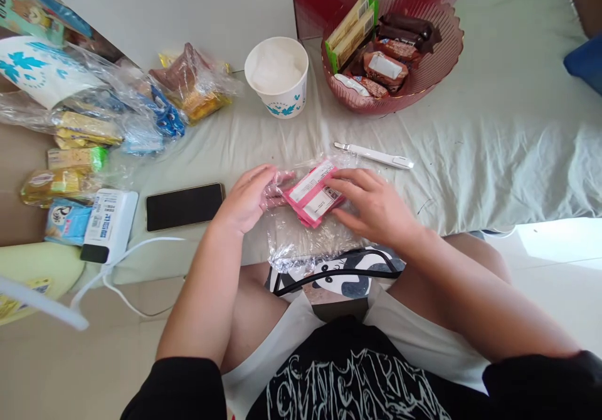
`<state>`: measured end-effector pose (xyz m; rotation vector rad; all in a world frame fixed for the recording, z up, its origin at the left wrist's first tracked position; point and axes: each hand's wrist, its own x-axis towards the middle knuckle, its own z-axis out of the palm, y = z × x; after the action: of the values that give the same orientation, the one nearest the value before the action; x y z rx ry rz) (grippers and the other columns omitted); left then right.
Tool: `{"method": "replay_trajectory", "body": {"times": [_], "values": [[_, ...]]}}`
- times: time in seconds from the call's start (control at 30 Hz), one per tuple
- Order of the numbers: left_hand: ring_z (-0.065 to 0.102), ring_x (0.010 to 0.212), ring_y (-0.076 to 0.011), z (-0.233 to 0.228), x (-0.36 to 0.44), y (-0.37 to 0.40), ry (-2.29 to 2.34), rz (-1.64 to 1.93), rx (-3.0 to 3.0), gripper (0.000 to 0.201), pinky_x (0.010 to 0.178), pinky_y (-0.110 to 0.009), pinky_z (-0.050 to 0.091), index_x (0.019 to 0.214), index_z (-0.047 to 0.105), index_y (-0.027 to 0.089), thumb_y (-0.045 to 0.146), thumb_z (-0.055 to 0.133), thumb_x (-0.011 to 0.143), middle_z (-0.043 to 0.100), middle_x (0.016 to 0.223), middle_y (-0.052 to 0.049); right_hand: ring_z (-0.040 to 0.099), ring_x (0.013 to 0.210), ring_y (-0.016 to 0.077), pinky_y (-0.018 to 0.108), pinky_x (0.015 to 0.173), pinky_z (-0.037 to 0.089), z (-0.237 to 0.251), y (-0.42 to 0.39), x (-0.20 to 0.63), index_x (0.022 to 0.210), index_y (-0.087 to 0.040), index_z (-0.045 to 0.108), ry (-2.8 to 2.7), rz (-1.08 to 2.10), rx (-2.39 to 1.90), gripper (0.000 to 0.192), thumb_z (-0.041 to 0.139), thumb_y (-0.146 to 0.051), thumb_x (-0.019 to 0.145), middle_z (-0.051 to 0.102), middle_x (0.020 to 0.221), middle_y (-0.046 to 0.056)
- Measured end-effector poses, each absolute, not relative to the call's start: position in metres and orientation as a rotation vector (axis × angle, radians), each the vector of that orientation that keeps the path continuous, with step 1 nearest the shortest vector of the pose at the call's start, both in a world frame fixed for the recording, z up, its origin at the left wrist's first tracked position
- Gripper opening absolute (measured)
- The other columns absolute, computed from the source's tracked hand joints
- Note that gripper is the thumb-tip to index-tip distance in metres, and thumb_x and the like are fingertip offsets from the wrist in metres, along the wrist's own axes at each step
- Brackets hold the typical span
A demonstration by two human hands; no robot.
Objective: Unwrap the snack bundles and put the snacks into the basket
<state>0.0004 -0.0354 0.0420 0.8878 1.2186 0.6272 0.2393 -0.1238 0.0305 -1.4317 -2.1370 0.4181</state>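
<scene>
Two or so flat pink-and-white snack packets (313,191) lie stacked in front of me, with printed labels and a code facing up. My right hand (376,207) has its fingers on their right side, the thumb below and the other fingers above. Crinkled clear plastic bag (296,238) film spreads under and around the packets. My left hand (251,197) is at the bag's left side, its fingertips showing through the film beside the packets. Just beyond my right hand lies a white utility knife (374,155).
A paper cup (277,78) and a pink ribbed bowl (442,63) of wrapped snacks stand at the back. On the left are a black phone (185,207), a white power bank (110,225) with cable, and bagged snacks (87,128). A panda-print bag (348,276) sits between my knees.
</scene>
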Motion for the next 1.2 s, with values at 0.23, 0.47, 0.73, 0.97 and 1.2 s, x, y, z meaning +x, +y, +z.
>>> {"method": "replay_trajectory", "body": {"times": [0.23, 0.47, 0.73, 0.97, 1.2], "values": [[0.067, 0.06, -0.014, 0.051, 0.012, -0.043, 1.081, 0.584, 0.67, 0.026, 0.056, -0.026, 0.06, 0.079, 0.06, 0.02, 0.037, 0.079, 0.076, 0.067, 0.07, 0.001, 0.058, 0.135, 0.0376, 0.056, 0.11, 0.053, 0.019, -0.122, 0.226, 0.147, -0.019, 0.05, -2.078, 0.464, -1.396, 0.062, 0.066, -0.04, 0.091, 0.059, 0.147, 0.02], [0.037, 0.037, -0.0031, 0.049, 0.013, -0.035, 1.203, 0.692, 0.761, 0.028, 0.036, -0.019, 0.014, 0.075, 0.05, 0.02, 0.035, 0.073, 0.076, 0.07, 0.068, 0.0, 0.072, 0.104, 0.0289, 0.046, 0.091, 0.058, 0.03, -0.11, 0.238, 0.114, -0.023, 0.068, -1.759, 0.526, -1.388, 0.027, 0.059, -0.039, 0.095, 0.075, 0.113, 0.012], [0.031, 0.04, -0.0037, 0.051, 0.014, -0.031, 1.273, 0.786, 0.889, 0.021, 0.039, -0.019, 0.015, 0.073, 0.05, 0.021, 0.034, 0.066, 0.076, 0.064, 0.065, 0.001, 0.071, 0.105, 0.0282, 0.047, 0.09, 0.057, 0.028, -0.106, 0.264, 0.125, -0.024, 0.057, -1.431, 0.306, -1.454, 0.043, 0.055, -0.057, 0.097, 0.072, 0.114, 0.012], [0.031, 0.041, -0.0042, 0.056, 0.018, -0.035, 1.22, 0.755, 0.915, 0.019, 0.041, -0.02, 0.017, 0.072, 0.05, 0.021, 0.031, 0.063, 0.081, 0.059, 0.061, 0.002, 0.066, 0.115, 0.0275, 0.05, 0.101, 0.047, 0.124, -0.038, 0.344, 0.122, -0.019, 0.071, -2.009, -0.1, -1.623, 0.042, 0.065, -0.043, 0.088, 0.074, 0.121, 0.016], [0.027, 0.041, -0.0035, 0.057, 0.013, -0.036, 1.174, 0.728, 0.956, 0.025, 0.042, -0.022, 0.015, 0.066, 0.046, 0.02, 0.028, 0.061, 0.084, 0.063, 0.065, -0.001, 0.068, 0.111, 0.0175, 0.053, 0.077, 0.031, 0.168, 0.022, 0.363, 0.069, -0.019, 0.078, -2.204, 0.053, -1.83, 0.078, 0.014, -0.057, 0.094, 0.081, 0.091, -0.004]]}}
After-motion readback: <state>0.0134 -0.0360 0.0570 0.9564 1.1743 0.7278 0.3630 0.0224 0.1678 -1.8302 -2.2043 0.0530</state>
